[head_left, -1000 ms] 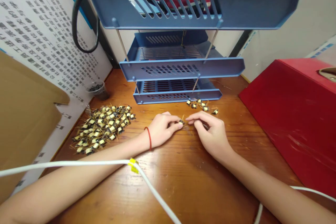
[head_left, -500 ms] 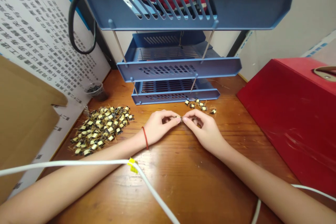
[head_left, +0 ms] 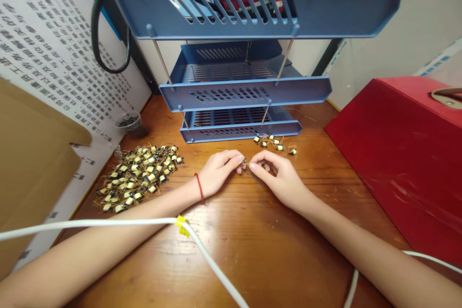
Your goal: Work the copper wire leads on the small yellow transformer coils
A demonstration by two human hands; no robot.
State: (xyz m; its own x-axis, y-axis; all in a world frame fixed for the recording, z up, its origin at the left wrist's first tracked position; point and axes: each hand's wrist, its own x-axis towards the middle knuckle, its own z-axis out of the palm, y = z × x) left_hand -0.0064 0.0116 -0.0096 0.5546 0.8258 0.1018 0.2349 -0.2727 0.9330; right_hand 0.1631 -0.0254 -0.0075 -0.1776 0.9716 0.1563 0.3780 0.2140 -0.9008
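My left hand (head_left: 219, 172) rests on the wooden desk (head_left: 274, 255), its thumb and fingertips pinching a tiny transformer-like component (head_left: 244, 161) with thin copper leads. My right hand (head_left: 279, 180) lies just to the right, its curled fingers a small gap from that component and holding nothing visible. Left of my left wrist is a large pile of similar yellow-taped components (head_left: 139, 178). A smaller group (head_left: 270, 143) lies beyond my hands, near the lowest tray.
A blue tiered document tray (head_left: 231, 98) stands straight ahead. A red box (head_left: 397, 154) fills the right, and brown cardboard (head_left: 32, 168) the left. A small clear cup (head_left: 130, 122) holds dark parts. White cable (head_left: 108, 223) lies across my left forearm.
My hands, touching at the fingertips half a second ago, have parted slightly. My right fingers have drawn back from the component, which stays in my left fingers.
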